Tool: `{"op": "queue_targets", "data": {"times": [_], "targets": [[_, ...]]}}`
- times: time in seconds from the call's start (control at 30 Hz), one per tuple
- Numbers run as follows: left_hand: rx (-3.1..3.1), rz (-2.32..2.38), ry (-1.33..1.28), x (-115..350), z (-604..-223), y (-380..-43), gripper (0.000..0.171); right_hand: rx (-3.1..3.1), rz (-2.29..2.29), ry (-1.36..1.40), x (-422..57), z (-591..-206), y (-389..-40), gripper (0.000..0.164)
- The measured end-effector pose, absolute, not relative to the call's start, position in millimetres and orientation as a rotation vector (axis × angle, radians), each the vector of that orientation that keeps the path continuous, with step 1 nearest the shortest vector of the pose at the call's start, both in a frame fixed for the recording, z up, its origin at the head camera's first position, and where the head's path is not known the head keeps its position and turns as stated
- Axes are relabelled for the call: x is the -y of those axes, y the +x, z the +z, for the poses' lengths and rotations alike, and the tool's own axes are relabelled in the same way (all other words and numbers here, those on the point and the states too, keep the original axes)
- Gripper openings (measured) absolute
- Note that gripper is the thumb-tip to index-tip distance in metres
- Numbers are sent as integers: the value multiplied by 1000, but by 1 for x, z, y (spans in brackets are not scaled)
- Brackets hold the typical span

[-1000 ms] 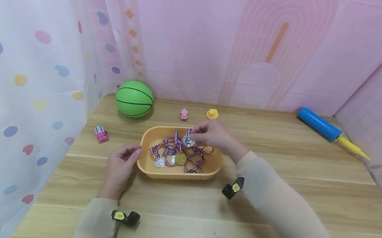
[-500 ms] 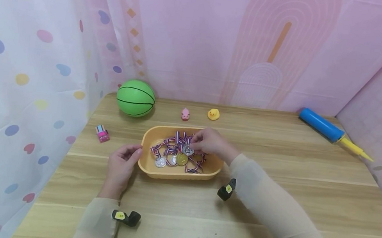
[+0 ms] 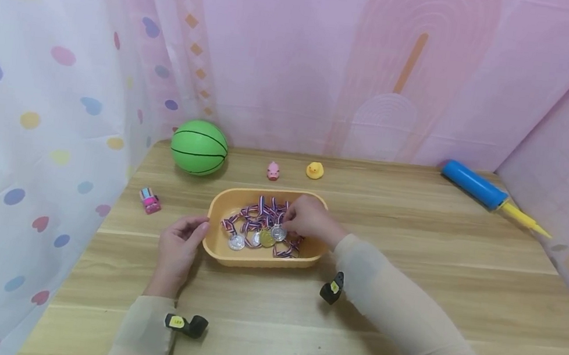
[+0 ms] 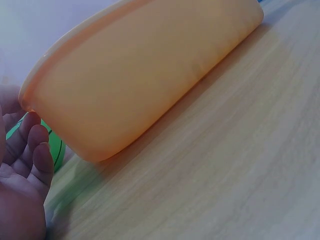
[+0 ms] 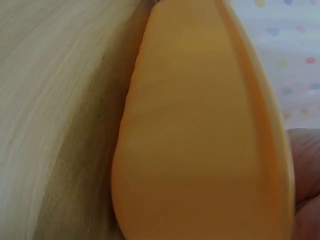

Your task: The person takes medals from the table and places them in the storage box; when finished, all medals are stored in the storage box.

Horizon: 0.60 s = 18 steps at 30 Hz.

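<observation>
An orange plastic basin (image 3: 248,262) stands on the table, with several ribboned medals inside. My left hand (image 3: 176,253) pinches its left rim between thumb and fingers; the left wrist view shows those fingers (image 4: 37,145) at the rim's corner. Reaching over the right side, my right hand (image 3: 308,218) pinches a silver medal (image 3: 278,233) near its striped ribbon, low in the basin. That medal sits right beside a gold medal (image 3: 267,238). Another silver medal (image 3: 236,242) lies further left. In the right wrist view the basin's wall (image 5: 200,125) hides most of the right hand.
Behind the basin are a green ball (image 3: 199,148), a pink toy pig (image 3: 273,171) and a yellow rubber duck (image 3: 314,170). A pink toy car (image 3: 150,201) is at the left. At the back right lies a blue and yellow hand pump (image 3: 476,184).
My right hand has lowered the silver medal from near the back rim down and forward, beside the gold one. The left hand has stayed at the left rim.
</observation>
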<state>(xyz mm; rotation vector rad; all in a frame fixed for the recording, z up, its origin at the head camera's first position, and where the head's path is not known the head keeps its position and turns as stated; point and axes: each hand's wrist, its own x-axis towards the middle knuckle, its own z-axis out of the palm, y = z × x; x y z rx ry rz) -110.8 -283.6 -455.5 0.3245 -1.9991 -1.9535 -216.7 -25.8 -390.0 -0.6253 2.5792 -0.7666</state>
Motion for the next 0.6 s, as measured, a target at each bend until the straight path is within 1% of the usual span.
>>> {"op": "queue_targets", "data": {"times": [0.17,0.3,0.4,0.5,0.6], "targets": [[2065,-1913,405,287,-450,-111,23,-2591,-804,-610,16,-379,-213,5],[2271,-1730,425,295,-436,-106,29,-2627,-858,-648,-3,-361,-209,11],[2505,-1407,294,308,-423,-100,33,-2661,-880,-669,-25,-345,-205,17],[2672,-1005,69,325,-406,-96,37,-2754,-809,-677,-52,-328,-201,26],[2786,-634,-118,345,-386,-93,51,-2910,-631,-759,-84,-318,-199,35]]}}
